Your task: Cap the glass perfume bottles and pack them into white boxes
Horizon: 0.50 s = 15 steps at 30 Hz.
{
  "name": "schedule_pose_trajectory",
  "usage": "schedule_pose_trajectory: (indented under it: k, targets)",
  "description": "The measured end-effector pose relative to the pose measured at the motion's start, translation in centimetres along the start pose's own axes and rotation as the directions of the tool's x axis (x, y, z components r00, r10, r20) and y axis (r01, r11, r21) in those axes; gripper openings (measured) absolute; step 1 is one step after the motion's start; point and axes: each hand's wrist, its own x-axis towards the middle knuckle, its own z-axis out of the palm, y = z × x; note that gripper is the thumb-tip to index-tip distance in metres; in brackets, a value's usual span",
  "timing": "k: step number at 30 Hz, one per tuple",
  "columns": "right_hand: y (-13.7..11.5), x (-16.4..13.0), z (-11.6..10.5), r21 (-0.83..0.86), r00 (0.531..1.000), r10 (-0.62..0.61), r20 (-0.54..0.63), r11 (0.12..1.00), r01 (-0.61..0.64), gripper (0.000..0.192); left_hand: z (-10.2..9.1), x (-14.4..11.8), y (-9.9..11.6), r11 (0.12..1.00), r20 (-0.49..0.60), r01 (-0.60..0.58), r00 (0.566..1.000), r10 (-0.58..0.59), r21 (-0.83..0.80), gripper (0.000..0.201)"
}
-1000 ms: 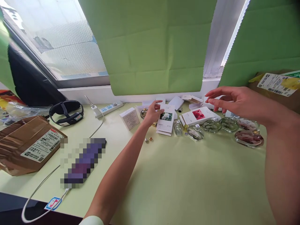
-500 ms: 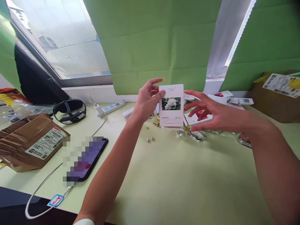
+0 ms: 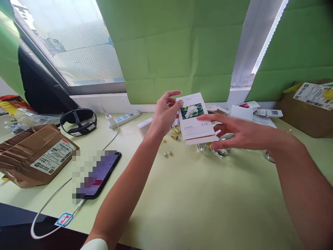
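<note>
The pale green table [image 3: 197, 208] carries a brown cardboard parcel [image 3: 33, 156] at the left edge and a phone [image 3: 100, 173] on a white cable [image 3: 52, 205] beside it. A black headset [image 3: 78, 121] and a white power strip [image 3: 125, 118] lie near the window sill. The white flower-print box [image 3: 195, 116] is held above the table centre, tilted. The left hand [image 3: 163, 114] clamps the box at its upper left edge, thumb on the front. The right hand [image 3: 239, 133] has its fingers spread apart, touching the box's lower right end. Glass bottles [image 3: 221, 151] lie below the right hand. Small gold caps [image 3: 174, 133] lie scattered below the box.
</note>
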Motion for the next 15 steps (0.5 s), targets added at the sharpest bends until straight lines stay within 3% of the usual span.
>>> schedule_pose_trajectory:
  k: [6,15]
  targets:
    - [-0.1,-0.1,-0.2,0.062,1.0,0.007,0.011,0.998,-0.007,0.073,0.1,0.1,-0.5,1.0,0.054,0.021,0.998,-0.022,0.021,0.022]
    - [0.3,-0.1,-0.2,0.077,1.0,0.01,-0.02,0.997,-0.009,0.073,0.3,-0.5,0.5,0.999,0.103,0.039,0.994,-0.038,-0.01,0.027]
